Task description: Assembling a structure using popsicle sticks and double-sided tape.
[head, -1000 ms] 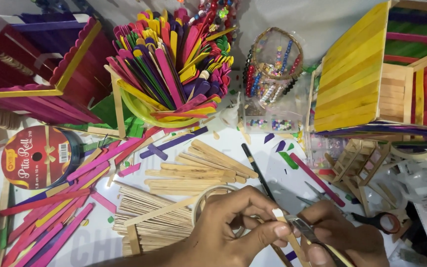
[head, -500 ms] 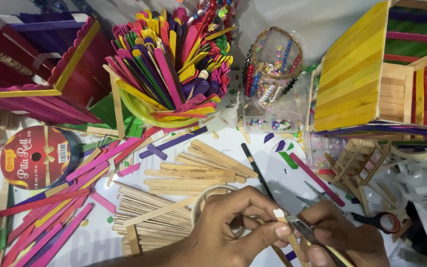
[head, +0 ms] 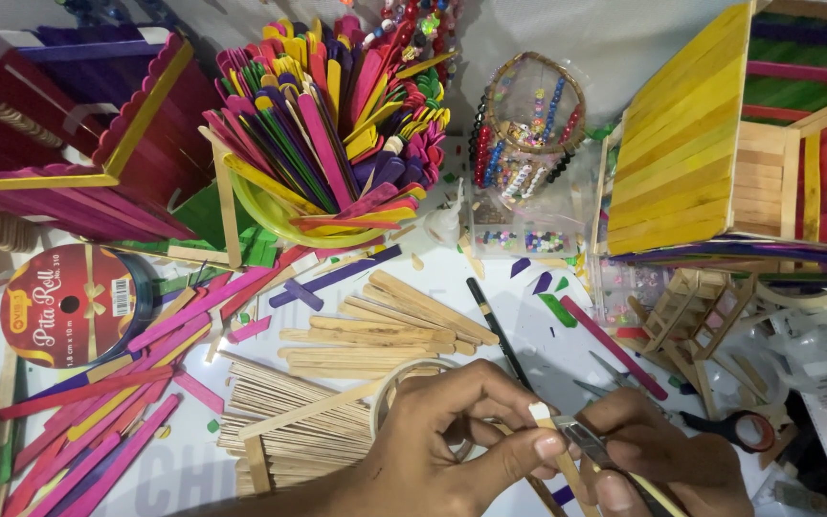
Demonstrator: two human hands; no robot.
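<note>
— Behind the hands? Loose sticks [head: 390, 330] on the table [head: 528, 287], bowl of sticks [head: 327, 144] farther back.
— Left of the bowl? Ribbon roll [head: 69, 306]. Right, bead jar [head: 528, 124], then stick house [head: 720, 144].

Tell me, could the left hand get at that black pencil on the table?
Probably yes: the black pencil lies uncovered just beyond the left hand, though that hand is pinching a wooden stick.
</note>
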